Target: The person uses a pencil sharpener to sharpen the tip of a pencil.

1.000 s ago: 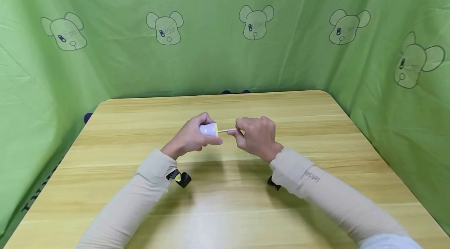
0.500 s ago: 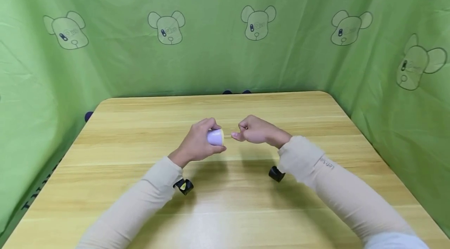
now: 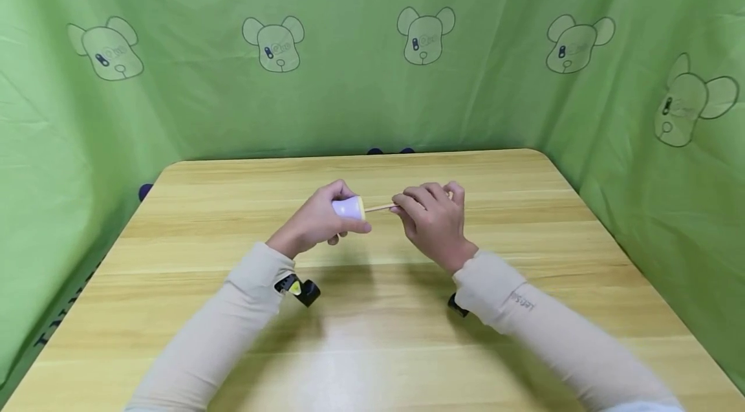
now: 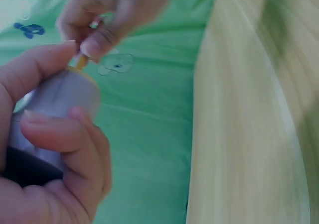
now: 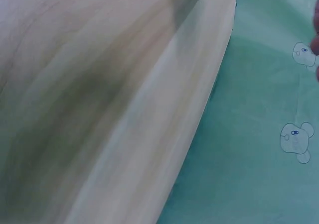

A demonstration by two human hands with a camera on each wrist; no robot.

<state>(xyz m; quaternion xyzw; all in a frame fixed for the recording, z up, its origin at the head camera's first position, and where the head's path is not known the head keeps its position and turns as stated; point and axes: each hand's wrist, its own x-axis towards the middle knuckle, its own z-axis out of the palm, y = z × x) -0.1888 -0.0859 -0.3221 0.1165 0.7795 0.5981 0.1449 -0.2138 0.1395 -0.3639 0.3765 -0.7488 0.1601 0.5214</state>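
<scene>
Right hand [image 3: 433, 221] was rotated since half a second earlier, fingers loosened from a fist; thin stick [image 3: 379, 207] was pinched between thumb and fingertips. Purple cup [image 3: 348, 208] was gripped sideways above the table [image 3: 372, 347] by left hand [image 3: 314, 219], fingers curled round it; stick's other end was seen at its yellow rim [image 3: 361, 207].

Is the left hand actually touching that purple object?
Touching. The left wrist view shows the left hand with fingers curled around the purple object, pressed against its side.
</scene>
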